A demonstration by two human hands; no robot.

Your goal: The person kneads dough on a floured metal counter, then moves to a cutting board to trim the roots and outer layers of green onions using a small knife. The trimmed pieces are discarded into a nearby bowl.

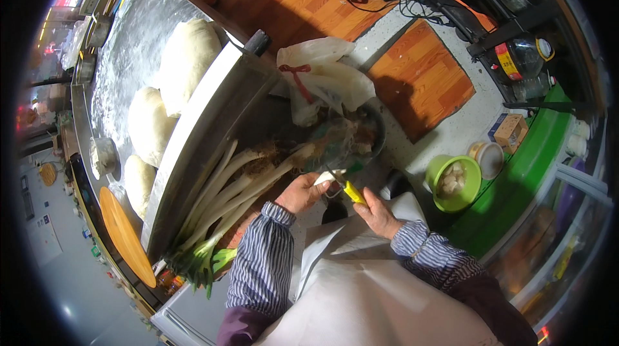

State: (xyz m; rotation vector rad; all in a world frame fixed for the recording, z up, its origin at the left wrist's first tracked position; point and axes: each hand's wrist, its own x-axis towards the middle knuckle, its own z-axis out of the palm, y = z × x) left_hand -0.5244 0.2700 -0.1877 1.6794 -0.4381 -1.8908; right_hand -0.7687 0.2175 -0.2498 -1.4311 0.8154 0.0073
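My left hand (300,192) is closed round a small white piece of vegetable (324,179), its kind unclear. In my right hand (378,212) is a yellow-handled tool (353,192) with a thin metal head, perhaps a peeler. Its head meets or lies very close to the white piece. Just beyond both hands stands a dark bin (379,128) with a clear bag and scraps in it. Long green onions (242,186) with roots lie to the left of my left hand, leafy ends toward me.
At left, large dough lumps (188,62) rest on a floury metal worktop (126,49). A plastic bag (329,69) with a red tie hangs by its corner. On the right are a lime-green tub (476,181) of pale chunks, a lidded white tub (488,160) and a small box (511,131).
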